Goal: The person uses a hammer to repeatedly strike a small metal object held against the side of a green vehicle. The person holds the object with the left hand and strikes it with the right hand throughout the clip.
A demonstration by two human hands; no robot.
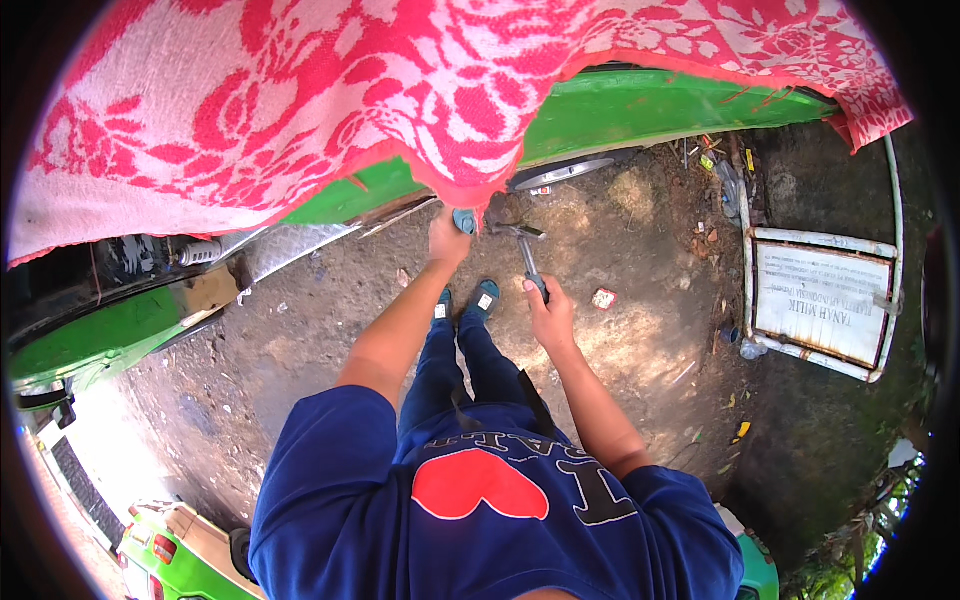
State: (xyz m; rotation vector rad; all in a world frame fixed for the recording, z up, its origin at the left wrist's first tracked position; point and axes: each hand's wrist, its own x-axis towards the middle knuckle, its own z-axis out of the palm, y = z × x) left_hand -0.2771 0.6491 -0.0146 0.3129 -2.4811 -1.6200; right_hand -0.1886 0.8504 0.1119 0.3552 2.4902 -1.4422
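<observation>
My right hand (553,312) is wrapped round the dark grip of a hammer (528,258). The hammer's metal head points away from me, just right of my left hand (448,242). Closed in my left hand is a teal, round-ended object (464,221); its kind cannot be made out. A hanging corner of a red and white patterned cloth (330,110) comes down to that object and hides what lies behind. Beneath the cloth shows a green vehicle body (660,108).
A wheel (565,174) shows under the green body. On the right stands a white metal-framed sign (825,292). A spray can (200,252) lies at the left by a green panel (100,332). Litter, including a small red-white packet (603,298), lies on the dirt. Behind me is a green vehicle (175,560).
</observation>
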